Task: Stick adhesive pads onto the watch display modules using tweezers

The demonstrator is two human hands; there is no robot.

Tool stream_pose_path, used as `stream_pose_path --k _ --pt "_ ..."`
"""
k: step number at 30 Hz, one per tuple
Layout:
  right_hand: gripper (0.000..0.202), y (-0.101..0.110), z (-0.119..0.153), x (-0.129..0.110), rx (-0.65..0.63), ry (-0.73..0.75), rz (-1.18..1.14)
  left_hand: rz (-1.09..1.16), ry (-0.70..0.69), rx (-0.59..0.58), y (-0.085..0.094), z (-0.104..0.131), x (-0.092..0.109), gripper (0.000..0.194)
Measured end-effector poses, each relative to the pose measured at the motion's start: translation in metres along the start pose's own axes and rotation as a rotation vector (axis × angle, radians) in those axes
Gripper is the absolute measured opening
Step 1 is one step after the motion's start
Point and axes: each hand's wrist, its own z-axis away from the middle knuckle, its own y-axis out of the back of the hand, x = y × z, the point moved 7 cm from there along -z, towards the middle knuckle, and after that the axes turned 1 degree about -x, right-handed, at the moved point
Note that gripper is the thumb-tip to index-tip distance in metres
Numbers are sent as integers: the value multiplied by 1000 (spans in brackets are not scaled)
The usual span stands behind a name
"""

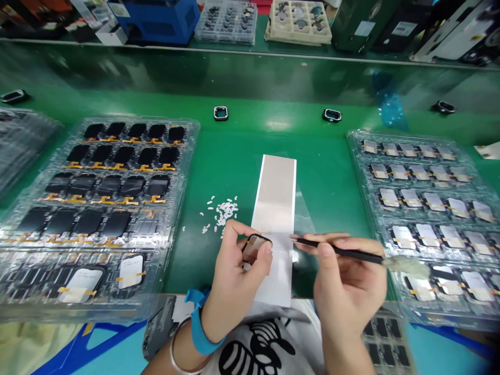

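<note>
My left hand (234,273) is closed around a small watch display (253,246) with a black rim, held by its edges between thumb and fingers. In my right hand (349,286) is a pair of black tweezers (347,252), its tip pointing left, apart from the display. The tweezers' rear end has a pale, fuzzy-looking part. Beneath and between both hands lies a long white-edged sheet (276,192) with a beige upper part. Small white scraps (227,209) are scattered on the green mat left of the sheet.
A clear tray (191,156) of black displays with orange flex cables stands left. Another clear tray (357,156) at right holds displays showing pale backs. Small watch frames (221,120) (332,120) line the back. A shelf (164,50) above carries boxes and part trays.
</note>
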Motion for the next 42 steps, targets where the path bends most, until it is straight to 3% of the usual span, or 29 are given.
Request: stream_pose_path --k 2,4,6,9,11,17,32,38,42 --pt "17 18 -7 0 -76 -29 131 -92 25 -86 -3 3 0 12" --pt "14 30 -9 5 -231 -94 223 -273 -14 -211 -9 9 6 3" --pt "11 38 -6 12 -366 -167 273 -497 -94 -355 -17 16 12 9" --pt "11 44 0 17 -444 -189 326 -729 -207 -522 -29 26 17 13" --pt "12 43 3 17 -464 -157 363 -795 -249 -566 -33 29 18 13" --pt "13 41 8 17 -505 -129 378 -871 -268 -583 -33 29 18 13" --pt "12 42 8 16 -459 -93 380 -939 -327 -594 -36 31 22 12" --pt "10 45 9 21 -407 -159 289 -823 -157 -548 -29 27 12 12" --pt "9 47 7 23 -356 -228 236 -694 -86 -422 -25 18 9 6"
